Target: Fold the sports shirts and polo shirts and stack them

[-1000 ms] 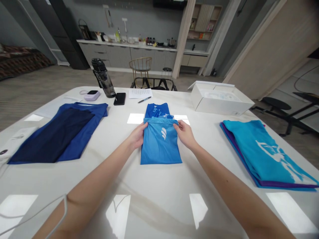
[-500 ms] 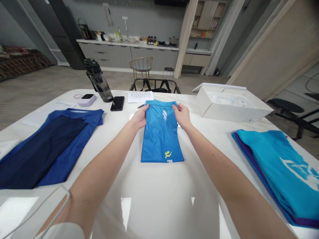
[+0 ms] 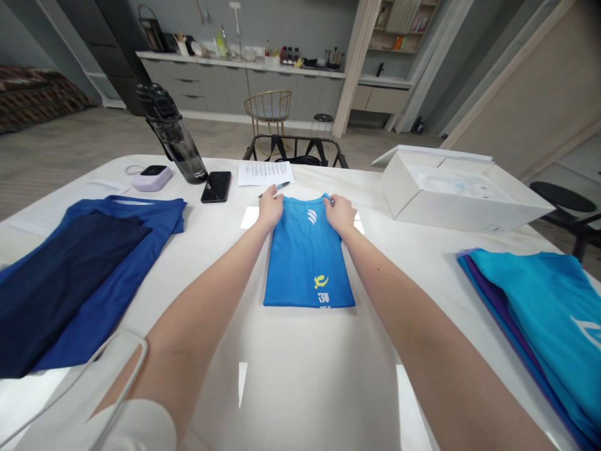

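The blue shirt (image 3: 305, 257) is folded in the middle of the table (image 3: 314, 369). The left hand (image 3: 271, 210) pinches one top corner, and the right hand (image 3: 340, 215) pinches the other. Dark clothes (image 3: 79, 282) lie on the table's left side, with a bright pile (image 3: 539, 294) on its right.

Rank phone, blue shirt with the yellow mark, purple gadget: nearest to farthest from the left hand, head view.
From the left hand:
1. Blue shirt: touching, held at its far left corner.
2. Phone: to the hand's left.
3. Purple gadget: farther left, past the phone.
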The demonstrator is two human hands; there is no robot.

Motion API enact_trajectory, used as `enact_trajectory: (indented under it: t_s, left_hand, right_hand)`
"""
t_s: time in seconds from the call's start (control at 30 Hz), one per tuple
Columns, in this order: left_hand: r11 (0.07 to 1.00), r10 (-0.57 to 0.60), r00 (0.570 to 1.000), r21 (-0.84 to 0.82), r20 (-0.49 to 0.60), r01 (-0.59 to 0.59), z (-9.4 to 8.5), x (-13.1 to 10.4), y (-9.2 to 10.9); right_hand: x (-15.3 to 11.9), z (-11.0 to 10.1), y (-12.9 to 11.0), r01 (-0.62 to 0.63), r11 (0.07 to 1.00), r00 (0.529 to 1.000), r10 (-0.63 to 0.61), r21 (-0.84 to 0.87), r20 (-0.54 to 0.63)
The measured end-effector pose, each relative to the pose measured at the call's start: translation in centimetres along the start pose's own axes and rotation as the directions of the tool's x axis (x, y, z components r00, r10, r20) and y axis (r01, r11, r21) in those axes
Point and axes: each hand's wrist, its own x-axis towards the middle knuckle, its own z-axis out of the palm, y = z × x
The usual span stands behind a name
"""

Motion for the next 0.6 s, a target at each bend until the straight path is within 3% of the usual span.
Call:
enact_trajectory:
  t_s: [0.07,0.13,0.2,0.27,0.37,0.6]
  left_hand:
    - [0.965,0.177,0.984,0.198,0.006,-0.174,0.3,-0.8,0.6]
    - [0.896,0.253,0.946,0.320,0.204,-0.308,1.0,-2.0,0.9]
    - [0.838,0.200,0.889,0.398,0.412,-0.373,1.9,-3.3,0.7]
    - [0.783,0.116,0.861,0.488,0.495,-0.385,2.5,-4.3,0.2]
    - [0.702,0.039,0.885,0.617,0.464,-0.355,2.6,-4.8,-0.6]
    - [0.619,-0.006,0.940,0.740,0.340,-0.264,1.7,-4.9,-0.2]
  right_hand:
    - [-0.6,-0.1,-0.5,0.035,0.998,0.998,-0.038,-0.045,-0.051]
    - [-1.3,0.1,-1.3,0.160,0.986,0.985,-0.162,-0.039,-0.060]
    - [-2.1,0.5,-2.1,0.321,0.947,0.946,-0.320,-0.004,0.055]
    - [-2.8,1.1,-2.4,0.402,0.916,0.894,-0.396,0.014,0.209]
    - [-3.5,1.6,-2.0,0.370,0.928,0.887,-0.340,-0.042,0.312]
    - [-5.0,0.4,-0.4,0.254,0.955,0.921,-0.190,-0.153,0.340]
